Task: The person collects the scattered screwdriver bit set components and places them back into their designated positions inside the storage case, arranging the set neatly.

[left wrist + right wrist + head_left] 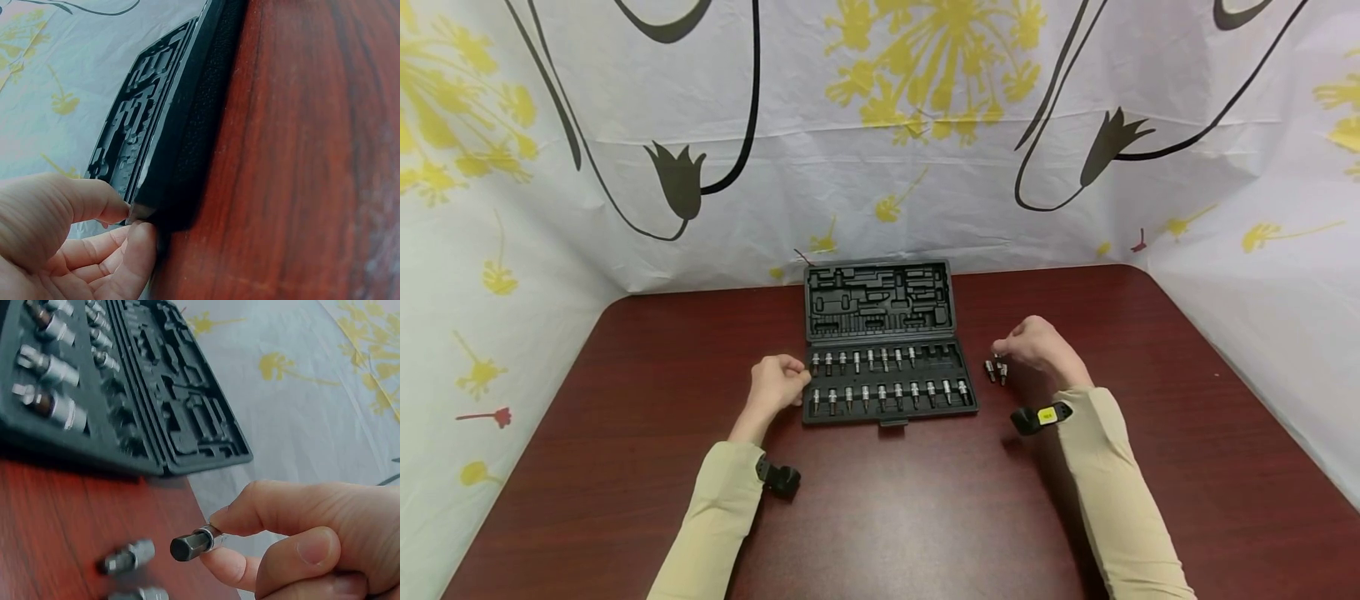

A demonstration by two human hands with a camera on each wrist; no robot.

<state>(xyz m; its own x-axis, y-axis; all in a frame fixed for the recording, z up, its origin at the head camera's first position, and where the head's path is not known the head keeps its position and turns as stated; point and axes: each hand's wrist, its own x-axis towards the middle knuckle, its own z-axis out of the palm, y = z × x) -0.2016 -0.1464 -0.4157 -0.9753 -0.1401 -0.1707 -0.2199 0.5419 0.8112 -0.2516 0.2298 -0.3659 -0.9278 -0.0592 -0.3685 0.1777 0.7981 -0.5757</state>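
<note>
An open black case [887, 377] of bit sockets lies on the table, with two rows of bit sockets in its lower half. The far row's slots at the right end show bare plastic. My left hand [778, 383] is at the case's left side, and thumb and fingertips pinch its corner in the left wrist view. Right of the case, my right hand [1037, 343] pinches a bit socket [194, 544] between thumb and index finger, its dark hex end pointing out. Beneath that hand, loose bit sockets [132, 555] lie on the table.
The case's moulded lid [880, 300] leans back, upright, near the curtain [850, 192] that hangs behind the table. A latch tab [892, 422] sticks out at the case's front. Dark red tabletop [887, 517] stretches before and beside the case.
</note>
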